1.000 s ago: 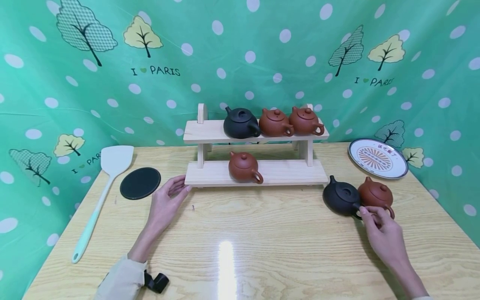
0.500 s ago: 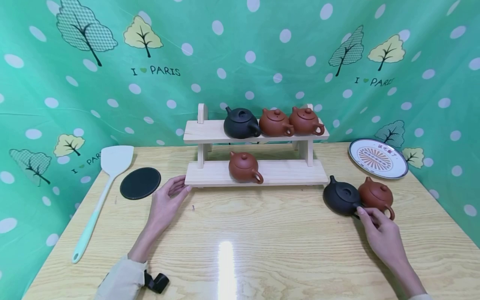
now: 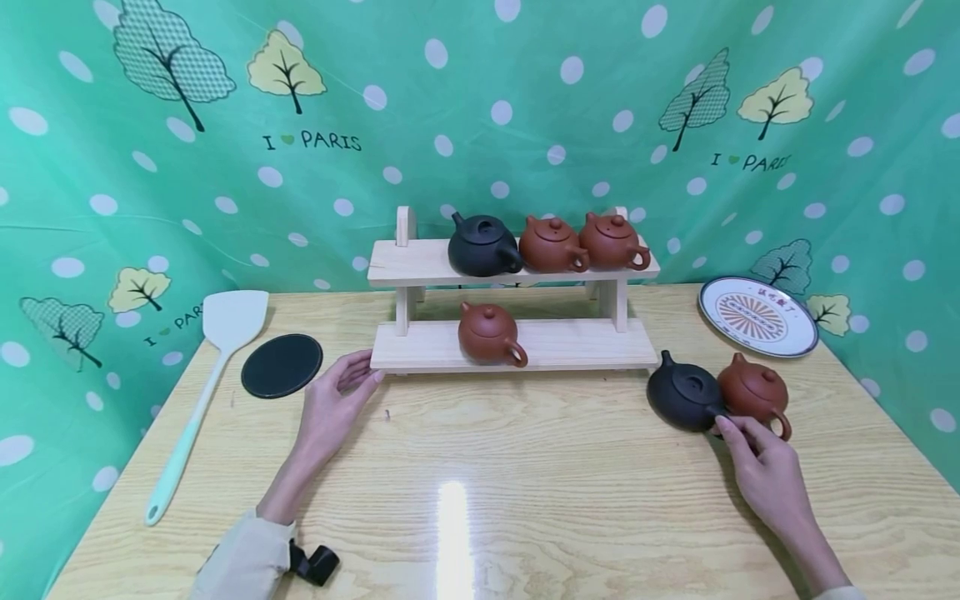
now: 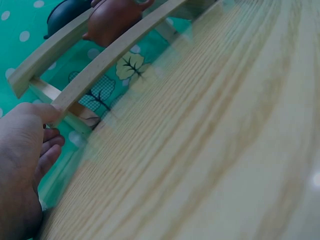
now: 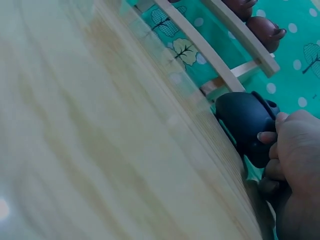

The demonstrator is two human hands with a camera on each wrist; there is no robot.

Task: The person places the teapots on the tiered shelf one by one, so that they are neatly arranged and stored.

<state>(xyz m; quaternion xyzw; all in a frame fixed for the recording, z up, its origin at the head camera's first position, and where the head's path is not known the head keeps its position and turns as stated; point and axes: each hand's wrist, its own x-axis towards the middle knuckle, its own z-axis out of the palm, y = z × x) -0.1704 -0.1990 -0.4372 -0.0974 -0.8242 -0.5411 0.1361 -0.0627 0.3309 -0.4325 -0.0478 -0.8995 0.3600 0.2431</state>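
Note:
A two-tier wooden display shelf (image 3: 577, 346) stands at the back of the table. My left hand (image 3: 335, 406) holds the left end of its lower board, thumb at the front corner; in the left wrist view the other fingers curl below the board. My right hand (image 3: 767, 468) pinches the handle of a black teapot (image 3: 681, 393) beside the shelf's right end. That teapot appears to rest on the table. Right behind it sits a reddish-brown teapot (image 3: 752, 385). On the lower board is another brown teapot (image 3: 486, 333).
The upper board carries a black teapot (image 3: 482, 247) and two brown teapots, one in the middle (image 3: 551, 244) and one at the right (image 3: 609, 242). A patterned plate (image 3: 757, 317) lies back right. At left are a black round coaster (image 3: 281, 367) and a white-and-mint spatula (image 3: 197, 417).
My right hand has shifted very slightly at the teapot handle. The left hand, shelf and teapots stay in place.

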